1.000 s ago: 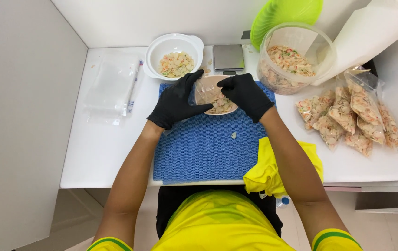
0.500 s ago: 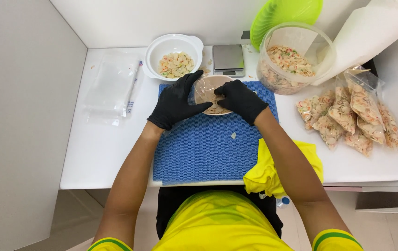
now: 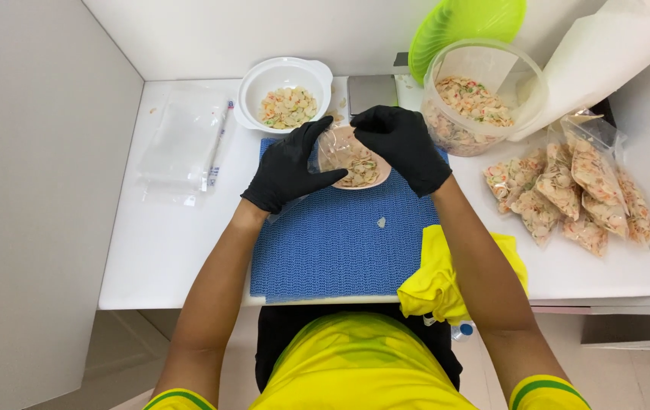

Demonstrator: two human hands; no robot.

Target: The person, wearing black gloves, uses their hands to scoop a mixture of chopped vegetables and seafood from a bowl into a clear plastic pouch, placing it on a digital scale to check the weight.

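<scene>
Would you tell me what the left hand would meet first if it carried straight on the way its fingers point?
The left hand points right, so it would likely first meet the clear bag of snack pieces it already touches, then the right hand.

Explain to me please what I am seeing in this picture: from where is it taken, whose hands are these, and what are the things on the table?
The picture comes from a camera worn on a person's head, looking down at their own two hands. Both wear black gloves. The left hand and the right hand together hold a small clear bag over a pinkish bowl of small mixed pieces, on a blue mat. Behind it stand a white bowl and a large clear tub, both holding the same mix, with a small scale between them. At the right lie filled bags; at the left, a stack of empty bags. A yellow cloth hangs at the table's edge.
</scene>
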